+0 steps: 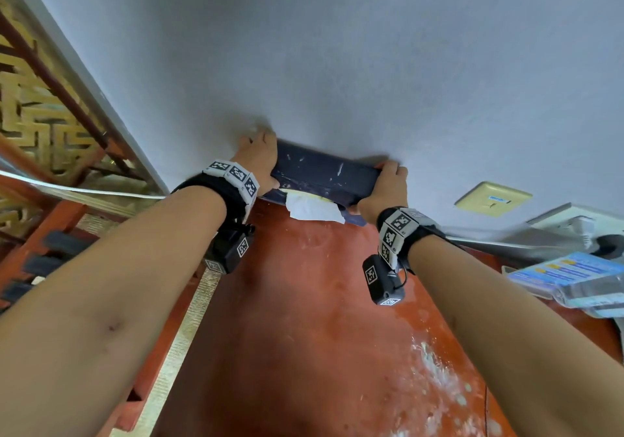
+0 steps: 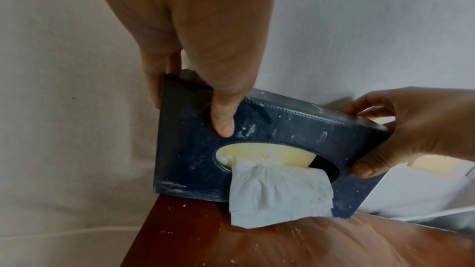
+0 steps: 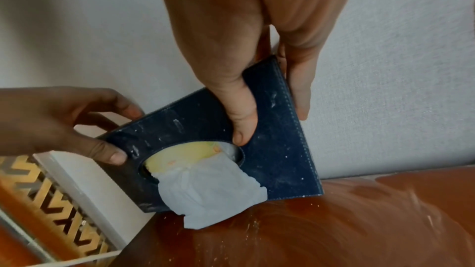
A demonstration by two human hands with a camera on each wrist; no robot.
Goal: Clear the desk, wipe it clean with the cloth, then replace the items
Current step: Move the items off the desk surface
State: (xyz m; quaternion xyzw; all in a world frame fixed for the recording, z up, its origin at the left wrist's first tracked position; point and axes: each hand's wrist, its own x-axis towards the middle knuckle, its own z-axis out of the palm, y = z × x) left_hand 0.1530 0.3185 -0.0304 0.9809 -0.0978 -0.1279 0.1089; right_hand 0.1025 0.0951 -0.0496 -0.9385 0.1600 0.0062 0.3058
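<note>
A dark navy tissue box [image 1: 324, 173] with a white tissue [image 1: 312, 208] hanging from its oval slot sits tilted at the far end of the red-brown desk [image 1: 304, 318], against the grey wall. My left hand [image 1: 261, 163] grips its left end, thumb on the slotted face [image 2: 222, 123] and fingers behind. My right hand [image 1: 385, 190] grips the right end the same way, thumb by the slot [image 3: 241, 133]. The box [image 2: 282, 135] is streaked with white dust. I see no cloth in any view.
White specks and smears [image 1: 439, 369] mark the desk on the near right. Blue printed packets [image 1: 574, 278] and a white device [image 1: 574, 224] lie at the right edge. A yellow wall plate [image 1: 493, 198] is on the wall. A gold lattice screen [image 1: 40, 109] and white cable [image 1: 84, 190] are left.
</note>
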